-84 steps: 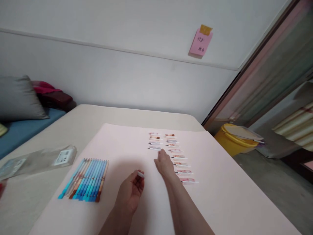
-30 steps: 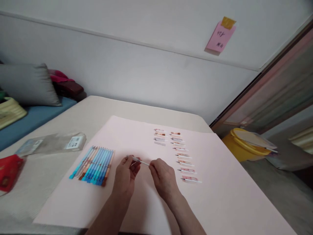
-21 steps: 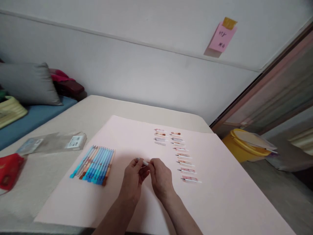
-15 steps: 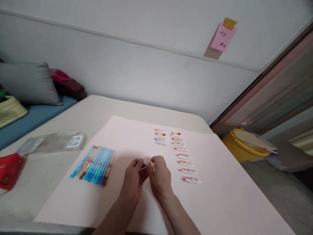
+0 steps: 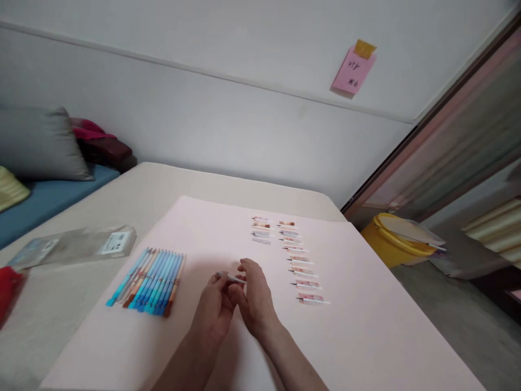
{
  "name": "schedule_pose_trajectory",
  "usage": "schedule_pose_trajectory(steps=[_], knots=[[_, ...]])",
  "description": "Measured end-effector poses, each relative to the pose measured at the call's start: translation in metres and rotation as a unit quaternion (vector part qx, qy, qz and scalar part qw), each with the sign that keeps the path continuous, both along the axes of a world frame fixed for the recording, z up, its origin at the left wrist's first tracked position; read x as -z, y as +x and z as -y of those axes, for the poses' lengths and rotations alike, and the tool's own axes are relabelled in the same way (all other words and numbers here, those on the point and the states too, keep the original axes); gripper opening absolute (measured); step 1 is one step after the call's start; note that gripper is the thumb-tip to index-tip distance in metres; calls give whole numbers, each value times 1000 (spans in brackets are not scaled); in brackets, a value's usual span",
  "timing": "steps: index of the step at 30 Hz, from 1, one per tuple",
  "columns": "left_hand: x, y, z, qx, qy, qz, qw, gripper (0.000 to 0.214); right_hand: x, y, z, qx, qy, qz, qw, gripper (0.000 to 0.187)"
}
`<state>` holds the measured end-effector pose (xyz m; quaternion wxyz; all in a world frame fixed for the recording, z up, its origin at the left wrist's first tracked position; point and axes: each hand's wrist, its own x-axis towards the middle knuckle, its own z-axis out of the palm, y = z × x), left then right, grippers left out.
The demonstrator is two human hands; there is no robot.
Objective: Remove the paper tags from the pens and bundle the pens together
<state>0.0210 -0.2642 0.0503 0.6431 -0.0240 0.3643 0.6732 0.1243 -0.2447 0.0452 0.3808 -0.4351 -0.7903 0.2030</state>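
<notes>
Over the pink sheet, my left hand (image 5: 214, 304) pinches a slim whitish pen piece (image 5: 233, 278) between thumb and fingers. My right hand (image 5: 254, 296) is close beside it, thumb and index finger apart around the far end of the piece; whether it touches is hard to tell. To the left lies a row of blue, turquoise and brown pens (image 5: 152, 279), side by side. On the right, patterned barrel pieces paired with thin dark-tipped refills lie in two columns, a longer column (image 5: 303, 271) and a shorter column (image 5: 261, 225).
The pink sheet (image 5: 366, 326) covers much of the beige table surface (image 5: 163, 184). A clear plastic packet (image 5: 81, 247) and a red object (image 5: 8, 290) lie at the left. Beyond the right edge stands a yellow bucket (image 5: 380, 244). A white wall (image 5: 228, 125) closes the back.
My right hand's fingers have loosened and spread from the pen piece, which stays in my left hand. The view has shifted slightly to the right.
</notes>
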Motion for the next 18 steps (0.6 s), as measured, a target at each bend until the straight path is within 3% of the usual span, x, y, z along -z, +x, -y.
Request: schedule_pose_trajectory(steps=[6, 13, 18], knots=[[-8, -5, -2, -24, -46, 5, 999, 11, 6, 15, -24, 58, -19, -38, 997, 37], [-10, -7, -2, -27, -60, 15, 998, 11, 55, 38, -96, 138, 34, 157, 977, 39], [-11, -11, -5, -24, -62, 36, 997, 11, 63, 39, -127, 184, 12, 235, 954, 33]])
